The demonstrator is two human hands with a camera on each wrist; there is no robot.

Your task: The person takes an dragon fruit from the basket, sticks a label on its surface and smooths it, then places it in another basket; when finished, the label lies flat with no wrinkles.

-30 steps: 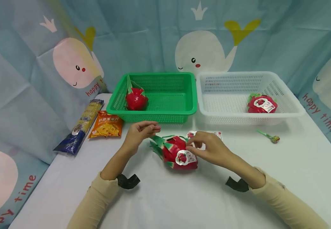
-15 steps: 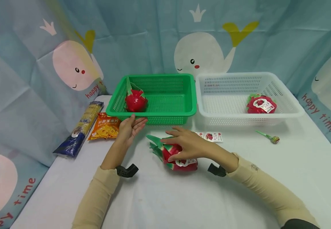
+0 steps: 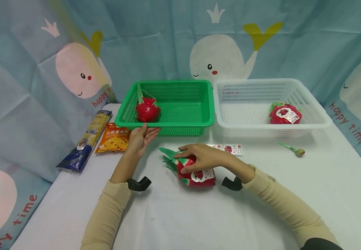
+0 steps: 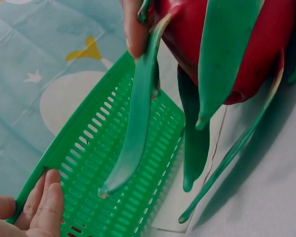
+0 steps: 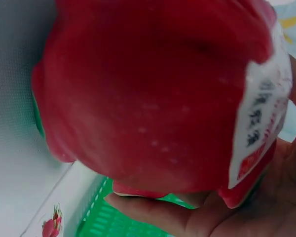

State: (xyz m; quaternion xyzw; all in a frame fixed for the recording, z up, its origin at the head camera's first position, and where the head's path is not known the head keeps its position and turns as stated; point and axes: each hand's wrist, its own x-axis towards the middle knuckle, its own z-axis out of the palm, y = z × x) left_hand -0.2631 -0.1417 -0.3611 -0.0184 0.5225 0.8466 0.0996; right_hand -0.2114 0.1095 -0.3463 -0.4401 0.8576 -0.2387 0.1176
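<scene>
My left hand (image 3: 138, 139) grips the front rim of the green basket (image 3: 183, 124), thumb on top and fingers below, as the left wrist view of the same hand (image 4: 39, 207) also shows. A red dragon fruit (image 3: 209, 182) with green leaf tips and a white sticker lies on the table, leaves pointing left. From above, my right hand (image 3: 203, 156) holds it, thumb and fingers curled round its sides; part of the fruit is hidden beneath. In the right wrist view the fruit's red end (image 5: 153, 103) fills the picture. Another dragon fruit (image 3: 148, 110) sits inside the green basket.
Right of the green basket stands a white basket (image 3: 274, 125) holding a stickered dragon fruit (image 3: 284, 114). A lollipop (image 3: 299, 152) and a sticker strip (image 3: 233, 149) lie in front. At left are an orange snack bag (image 3: 113, 139) and a long blue-and-yellow packet (image 3: 88, 140).
My left hand has gone from beside the fruit's leaves to the green basket's rim. My right hand has moved left from the sticker, over the fruit, and now holds it.
</scene>
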